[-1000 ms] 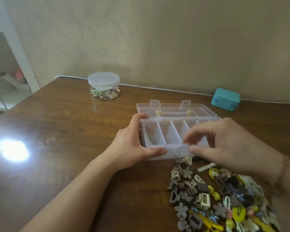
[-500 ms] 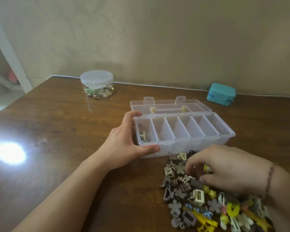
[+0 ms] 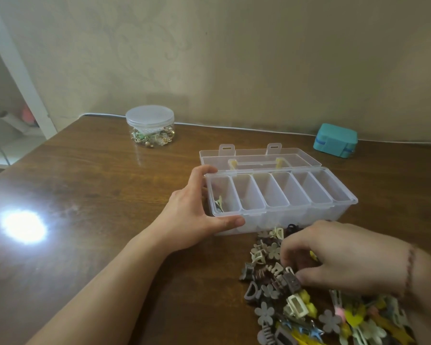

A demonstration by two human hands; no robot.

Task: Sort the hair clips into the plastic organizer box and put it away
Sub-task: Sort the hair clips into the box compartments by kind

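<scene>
**Picking from a tangled heap**

Our left hand (image 3: 197, 215) grips the near-left corner of the clear plastic organizer box (image 3: 279, 195), mid-frame, lid flung open behind. Our right hand (image 3: 334, 257) curls its fingers into the hair clips (image 3: 296, 295) heaped at lower right; whether it pinches one we cannot tell. The risk: claw teeth snag neighbours (small, toothed, flower-shaped plastic) and drag extras out, scattering them over the glossy wooden table (image 3: 97, 195). The light box could skid if released.
</scene>
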